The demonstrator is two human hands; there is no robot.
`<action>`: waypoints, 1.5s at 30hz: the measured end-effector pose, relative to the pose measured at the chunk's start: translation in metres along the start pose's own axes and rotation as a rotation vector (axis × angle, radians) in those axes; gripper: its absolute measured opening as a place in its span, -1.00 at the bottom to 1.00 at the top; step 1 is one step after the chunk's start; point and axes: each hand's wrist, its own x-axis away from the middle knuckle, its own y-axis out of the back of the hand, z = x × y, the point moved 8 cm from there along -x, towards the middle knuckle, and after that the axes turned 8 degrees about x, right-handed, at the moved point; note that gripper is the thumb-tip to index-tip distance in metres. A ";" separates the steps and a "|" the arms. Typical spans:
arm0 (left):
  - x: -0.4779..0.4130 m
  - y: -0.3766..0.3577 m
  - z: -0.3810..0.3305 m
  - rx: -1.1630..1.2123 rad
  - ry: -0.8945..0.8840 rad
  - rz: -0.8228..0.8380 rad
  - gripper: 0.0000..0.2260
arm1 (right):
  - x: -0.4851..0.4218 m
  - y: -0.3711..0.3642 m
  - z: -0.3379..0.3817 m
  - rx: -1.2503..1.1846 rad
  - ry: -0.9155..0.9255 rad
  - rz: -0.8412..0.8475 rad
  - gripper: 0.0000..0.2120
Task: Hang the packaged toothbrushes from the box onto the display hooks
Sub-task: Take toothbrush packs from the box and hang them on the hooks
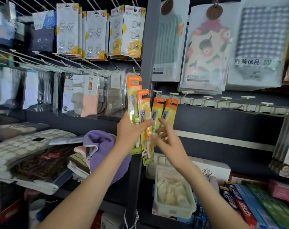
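Left hand (129,131) holds toothbrush packs (141,104) at the post (147,47) — right hand (171,142) is at their lower ends.
We record the left hand gripping two packs, upright and fanned, thumb across their fronts. Two further packs (157,111) stand just to the right, their orange tops near the row of hooks (208,97); whether they hang there or are held, we cannot tell. The right hand is blurred, fingers spread and loosely bent beside them — whether it grips one, we cannot tell.
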 end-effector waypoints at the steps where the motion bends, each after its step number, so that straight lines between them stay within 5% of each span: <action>1: 0.002 -0.001 -0.001 0.007 0.001 -0.010 -0.52 | 0.008 -0.007 0.006 0.033 0.031 0.043 -0.43; 10: 0.022 -0.026 -0.019 0.068 -0.036 0.051 -0.64 | 0.023 -0.006 0.015 0.213 -0.032 -0.015 -0.31; 14: 0.028 -0.040 -0.023 0.044 -0.050 0.095 -0.60 | 0.022 0.004 0.012 0.303 -0.073 -0.027 -0.42; 21: 0.022 -0.022 -0.041 0.183 -0.126 -0.058 -0.57 | 0.020 0.040 -0.015 0.445 -0.152 -0.089 -0.55; 31: -0.007 -0.012 -0.016 0.290 -0.118 -0.007 -0.78 | -0.014 0.059 -0.045 1.017 -0.220 -0.054 -0.45; 45: -0.006 -0.010 -0.013 0.131 -0.088 0.089 -0.62 | -0.038 0.027 -0.074 0.813 -0.437 0.008 -0.49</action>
